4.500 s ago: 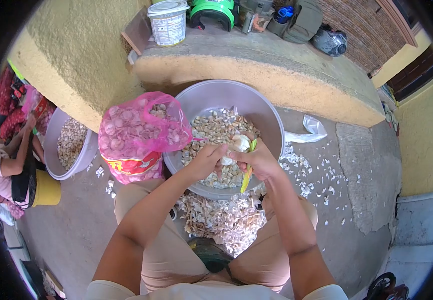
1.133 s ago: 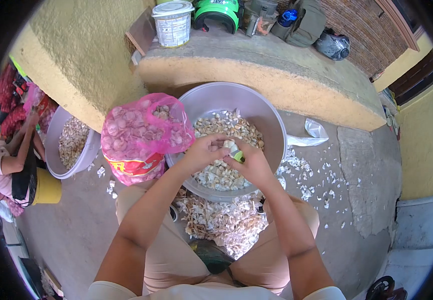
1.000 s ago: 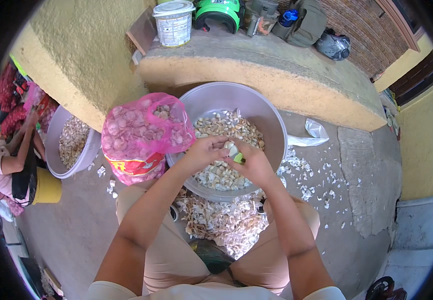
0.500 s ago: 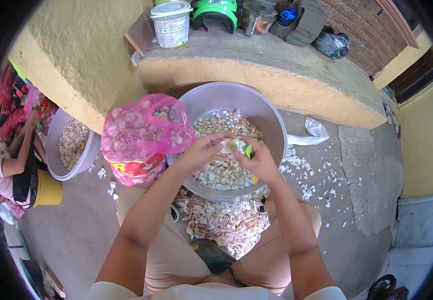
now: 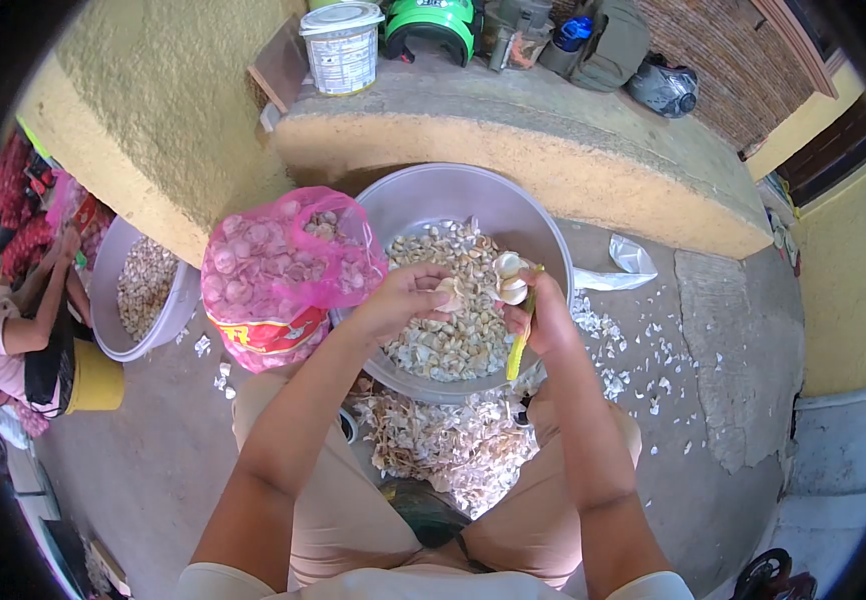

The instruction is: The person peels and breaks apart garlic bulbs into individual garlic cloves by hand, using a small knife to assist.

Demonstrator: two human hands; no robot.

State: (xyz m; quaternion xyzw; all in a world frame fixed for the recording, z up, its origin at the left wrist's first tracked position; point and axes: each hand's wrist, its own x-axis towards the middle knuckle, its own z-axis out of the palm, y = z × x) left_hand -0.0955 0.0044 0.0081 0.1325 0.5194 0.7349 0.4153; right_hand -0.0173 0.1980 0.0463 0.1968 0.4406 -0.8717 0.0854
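My right hand [image 5: 550,318] is closed around part of a garlic bulb [image 5: 511,278], its white cloves exposed, and also grips a slim yellow-green knife [image 5: 519,348] pointing down toward me. A pale piece of garlic [image 5: 449,293] is pinched in the fingers of my left hand [image 5: 405,303], a short way left of the bulb. Both hands are over a wide lilac basin [image 5: 463,180], whose bottom is covered with loose garlic cloves [image 5: 443,350]. Left of the basin stands a pink mesh bag [image 5: 253,265] full of garlic bulbs.
Garlic skins [image 5: 453,440] are heaped between my legs, and more scraps [image 5: 613,350] litter the floor. A second basin [image 5: 113,290] of garlic stands near a person [image 5: 28,330] at left. Behind, a concrete ledge [image 5: 513,130] carries a white bucket [image 5: 343,55] and green helmet [image 5: 433,28].
My hands, together on the garlic before, are now apart. The bulb has moved right with my right hand and the knife; my left hand holds a separate piece.
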